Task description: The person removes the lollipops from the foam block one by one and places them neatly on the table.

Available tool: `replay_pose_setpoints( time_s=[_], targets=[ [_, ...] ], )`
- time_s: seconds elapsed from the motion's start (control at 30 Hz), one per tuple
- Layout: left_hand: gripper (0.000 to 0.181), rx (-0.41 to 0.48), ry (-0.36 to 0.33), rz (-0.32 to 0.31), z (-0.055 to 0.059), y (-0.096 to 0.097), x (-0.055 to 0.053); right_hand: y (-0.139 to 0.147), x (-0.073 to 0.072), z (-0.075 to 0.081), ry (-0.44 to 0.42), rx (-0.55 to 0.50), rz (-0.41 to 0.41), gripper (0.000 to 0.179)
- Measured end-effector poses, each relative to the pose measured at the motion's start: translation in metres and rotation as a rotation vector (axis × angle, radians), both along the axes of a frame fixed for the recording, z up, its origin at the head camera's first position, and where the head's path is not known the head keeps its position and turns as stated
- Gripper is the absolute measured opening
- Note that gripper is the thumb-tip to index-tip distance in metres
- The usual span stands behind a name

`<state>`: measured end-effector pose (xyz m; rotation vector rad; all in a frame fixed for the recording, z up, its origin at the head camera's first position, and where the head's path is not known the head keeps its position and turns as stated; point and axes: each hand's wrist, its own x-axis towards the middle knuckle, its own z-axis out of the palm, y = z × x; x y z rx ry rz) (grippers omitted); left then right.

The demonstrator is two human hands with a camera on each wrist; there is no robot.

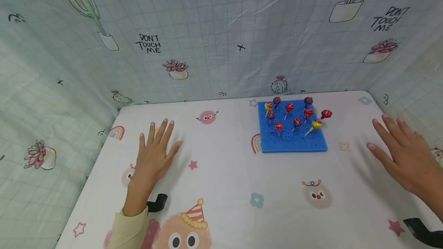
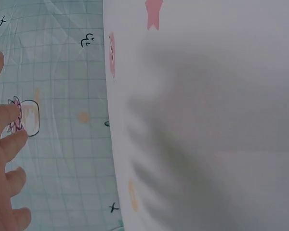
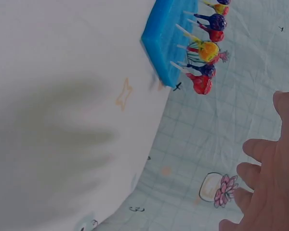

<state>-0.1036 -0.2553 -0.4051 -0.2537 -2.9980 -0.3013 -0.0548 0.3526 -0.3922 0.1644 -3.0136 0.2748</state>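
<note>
Over the left part of the table my left hand (image 1: 154, 156) is spread, palm down, holding nothing; its shadow falls on the white cover. My right hand (image 1: 408, 153) hovers at the right side, fingers spread, also holding nothing. Nearest to it is a blue foam board (image 1: 294, 143) lying at the back right. Several lollipops in red, yellow and dark blue wrappers stand in the board on white sticks, among them a yellow lollipop (image 1: 316, 124) and a red lollipop (image 1: 326, 114) near the right edge. In the right wrist view the board (image 3: 156, 48) appears beyond my fingers (image 3: 260, 150).
The table (image 1: 221, 180) has a white cover printed with cartoon faces, stars and rainbows. A pale green cloth (image 1: 214, 22) with cactus drawings hangs behind and along both sides. Black straps (image 1: 157, 203) show at the wrists.
</note>
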Motion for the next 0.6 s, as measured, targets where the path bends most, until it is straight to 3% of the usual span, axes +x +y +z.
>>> replay_pose_setpoints(
  time_s=[0.27,0.6],
  targets=[
    [0.072,0.028,0.005,-0.019,0.001,0.007,-0.002,0.000,-0.001,-0.005,0.000,-0.007,0.019,0.082],
    [0.071,0.052,0.004,-0.060,-0.005,0.025,-0.004,-0.002,-0.002,-0.009,0.001,-0.045,0.032,0.078]
  ],
)
